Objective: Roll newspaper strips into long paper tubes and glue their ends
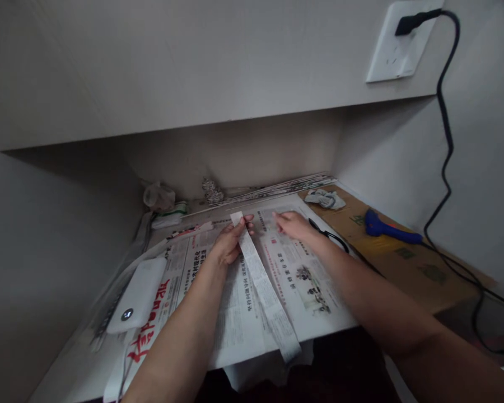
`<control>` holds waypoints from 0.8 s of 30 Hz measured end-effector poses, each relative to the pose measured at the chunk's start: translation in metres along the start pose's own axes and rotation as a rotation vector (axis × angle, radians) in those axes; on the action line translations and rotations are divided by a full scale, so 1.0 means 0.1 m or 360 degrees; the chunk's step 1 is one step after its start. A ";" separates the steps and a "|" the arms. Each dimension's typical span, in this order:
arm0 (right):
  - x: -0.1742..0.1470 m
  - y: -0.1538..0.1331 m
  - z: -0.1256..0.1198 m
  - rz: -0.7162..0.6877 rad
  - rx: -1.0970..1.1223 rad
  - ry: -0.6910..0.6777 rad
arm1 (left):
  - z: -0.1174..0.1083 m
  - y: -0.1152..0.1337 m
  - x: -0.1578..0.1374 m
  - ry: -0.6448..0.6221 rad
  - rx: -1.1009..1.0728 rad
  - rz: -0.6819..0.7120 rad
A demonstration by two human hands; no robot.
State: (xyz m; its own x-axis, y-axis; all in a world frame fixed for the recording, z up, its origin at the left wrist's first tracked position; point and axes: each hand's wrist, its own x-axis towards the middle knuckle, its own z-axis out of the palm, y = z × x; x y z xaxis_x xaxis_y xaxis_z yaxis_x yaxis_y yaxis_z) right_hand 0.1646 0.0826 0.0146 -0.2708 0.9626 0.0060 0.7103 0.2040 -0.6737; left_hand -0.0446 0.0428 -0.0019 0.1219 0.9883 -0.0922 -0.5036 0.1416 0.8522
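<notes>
A long folded strip of newspaper (262, 282) slants from my left hand down past the front edge of the table. Its upper end is pinched between the thumb and fingers of my left hand (232, 239). To the right, my right hand (293, 225) hovers over or rests on the spread newspaper (235, 313); I cannot tell which. Its fingers are drawn together, and whatever may be between them is too small to make out. Scissors with black handles (331, 235) lie beside my right forearm, partly hidden by it.
A white power bank (138, 294) lies at left. Thin paper rods (277, 189) line the back, near a small woven piece (212, 191). On cardboard (403, 274) at right are a crumpled cloth (325, 198) and a blue glue gun (390, 228), its cord (447, 140) running up to a wall socket (397, 47).
</notes>
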 end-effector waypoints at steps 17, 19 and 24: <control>0.05 0.16 0.07 -0.0020 -0.0956 0.0445 | 0.21 0.01 -0.09 0.0104 0.0198 -0.0079; 0.04 0.17 -0.05 0.0050 -0.0990 0.0455 | 0.20 0.01 -0.09 0.0125 0.0243 -0.0050; 0.01 0.27 -0.46 0.0373 -0.1056 0.0192 | 0.10 0.04 -0.05 0.0256 0.0335 0.0055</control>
State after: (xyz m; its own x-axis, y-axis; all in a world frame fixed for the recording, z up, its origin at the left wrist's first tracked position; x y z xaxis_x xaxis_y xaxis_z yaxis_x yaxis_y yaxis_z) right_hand 0.2134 0.0976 0.0304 -0.0163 0.9996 0.0235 0.9970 0.0180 -0.0757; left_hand -0.0387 0.0384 0.0072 -0.0384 0.9910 -0.1279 -0.3141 0.1096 0.9431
